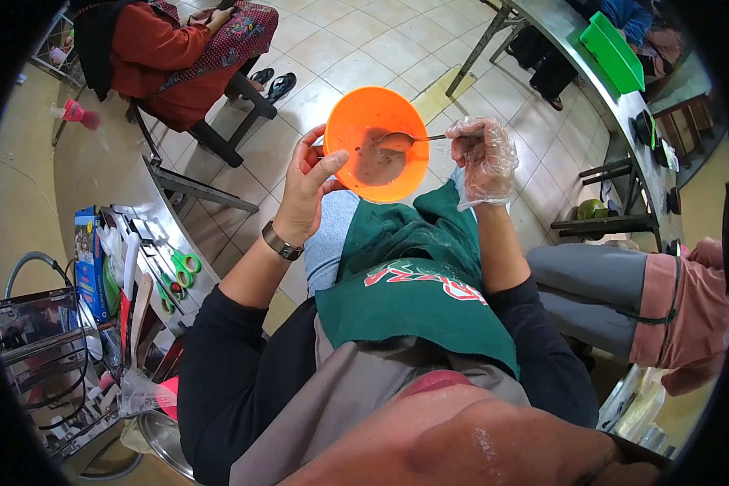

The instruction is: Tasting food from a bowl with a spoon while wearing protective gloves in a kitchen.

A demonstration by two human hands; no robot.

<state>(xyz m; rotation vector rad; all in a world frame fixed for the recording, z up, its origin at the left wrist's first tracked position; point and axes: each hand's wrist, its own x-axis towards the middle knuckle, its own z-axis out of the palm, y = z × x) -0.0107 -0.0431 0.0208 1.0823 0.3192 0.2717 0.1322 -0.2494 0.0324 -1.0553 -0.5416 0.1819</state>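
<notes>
An orange plastic bowl (346,115) is tilted toward me above my lap. My left hand (311,176) grips its left side, thumb on the rim and fingers behind. Inside lies a brownish, soupy mixture (376,164) with small dark bits. My right hand (483,159) wears a clear plastic glove and holds the handle of a metal spoon (398,141). The bowl of the spoon is over the mixture; whether it touches the liquid is hard to tell. A green apron (413,297) with lettering covers my front.
At left, a metal table (173,237) carries green-handled scissors (185,267), a blue box (91,261) and utensils. A seated person (158,61) is at upper left, another person (632,304) stands close at right. A green plastic basket (610,51) sits on the right-hand table (574,45).
</notes>
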